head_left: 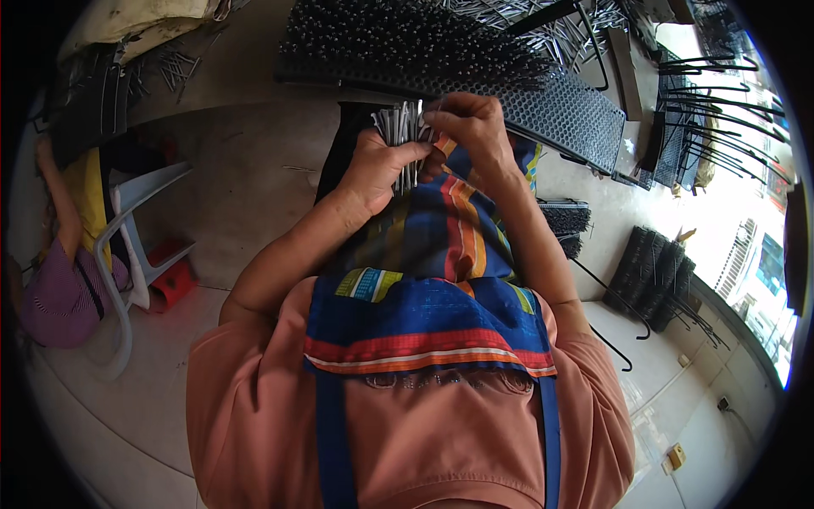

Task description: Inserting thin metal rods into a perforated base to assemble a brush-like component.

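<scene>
L hand grips metal pin bundle upright; R hand pinches pins off top, w/ perforated black board just beyond.

The lower ends of the bundle of metal pins are hidden inside the left hand. The right hand's fingertips are covered by the pins. A seated person at the left is cut off by the picture's rim.
</scene>
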`<state>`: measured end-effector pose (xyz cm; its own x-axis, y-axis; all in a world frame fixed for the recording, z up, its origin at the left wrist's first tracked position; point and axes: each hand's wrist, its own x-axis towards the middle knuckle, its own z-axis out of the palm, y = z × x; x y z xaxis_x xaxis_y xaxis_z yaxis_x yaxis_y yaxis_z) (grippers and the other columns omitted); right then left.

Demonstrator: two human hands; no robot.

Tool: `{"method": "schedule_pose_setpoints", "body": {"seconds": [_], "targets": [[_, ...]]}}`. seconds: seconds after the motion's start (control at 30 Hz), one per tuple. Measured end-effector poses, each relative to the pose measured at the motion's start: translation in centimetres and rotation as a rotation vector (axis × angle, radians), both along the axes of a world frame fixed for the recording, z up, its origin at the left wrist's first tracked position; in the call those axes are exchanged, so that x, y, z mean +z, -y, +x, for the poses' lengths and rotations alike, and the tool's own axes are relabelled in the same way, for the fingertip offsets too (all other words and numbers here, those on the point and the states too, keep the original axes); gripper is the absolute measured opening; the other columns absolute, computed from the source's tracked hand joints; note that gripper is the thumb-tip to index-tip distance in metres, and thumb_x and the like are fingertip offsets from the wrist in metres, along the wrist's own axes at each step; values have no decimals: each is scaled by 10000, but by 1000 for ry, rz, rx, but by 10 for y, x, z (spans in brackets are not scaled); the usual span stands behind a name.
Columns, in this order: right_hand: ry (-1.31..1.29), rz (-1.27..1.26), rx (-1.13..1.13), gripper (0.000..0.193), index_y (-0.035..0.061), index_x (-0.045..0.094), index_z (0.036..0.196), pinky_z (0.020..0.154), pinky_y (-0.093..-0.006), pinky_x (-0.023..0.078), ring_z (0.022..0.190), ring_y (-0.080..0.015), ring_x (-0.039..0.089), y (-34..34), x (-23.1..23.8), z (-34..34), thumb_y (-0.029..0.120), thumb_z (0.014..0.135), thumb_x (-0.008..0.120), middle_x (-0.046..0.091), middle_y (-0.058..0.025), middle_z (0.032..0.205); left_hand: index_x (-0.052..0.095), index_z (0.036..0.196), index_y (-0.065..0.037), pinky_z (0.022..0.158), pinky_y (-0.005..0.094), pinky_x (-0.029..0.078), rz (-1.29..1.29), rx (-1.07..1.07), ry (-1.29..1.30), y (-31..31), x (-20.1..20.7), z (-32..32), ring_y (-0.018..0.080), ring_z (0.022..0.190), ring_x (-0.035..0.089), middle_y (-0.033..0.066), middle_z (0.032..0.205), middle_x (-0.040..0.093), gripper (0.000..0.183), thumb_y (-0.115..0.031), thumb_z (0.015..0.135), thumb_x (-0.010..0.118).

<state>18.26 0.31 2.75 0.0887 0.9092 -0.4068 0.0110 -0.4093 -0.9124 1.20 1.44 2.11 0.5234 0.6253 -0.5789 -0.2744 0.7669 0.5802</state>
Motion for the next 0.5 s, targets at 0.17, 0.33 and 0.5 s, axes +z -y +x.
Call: {"method": "schedule_pose_setpoints", "body": {"seconds": [0.17,0.33,0.5], "targets": [[-89,-50,-75,53,-6,684,849,550,-202,408,606,-45,533,7,2,8,43,830,675,625,-9,692,655,942,10,549,288,551,-83,94,15,5,-1,8,201,683,697,129,826,698,90,-46,897,600],[156,476,-559,50,6,685,861,511,-182,386,566,-39,522,-1,7,14,-35,835,673,614,10,689,614,1019,23,576,340,556,-155,-30,-153,10,-21,-10,215,669,680,147,818,690,156,-6,873,567],[441,669,-393,92,5,687,889,539,-175,433,590,-45,568,-18,-12,23,-58,823,687,645,-1,730,592,1129,32,668,278,537,78,-204,-150,33,-22,-16,165,695,657,124,837,681,288,51,857,499]]}}
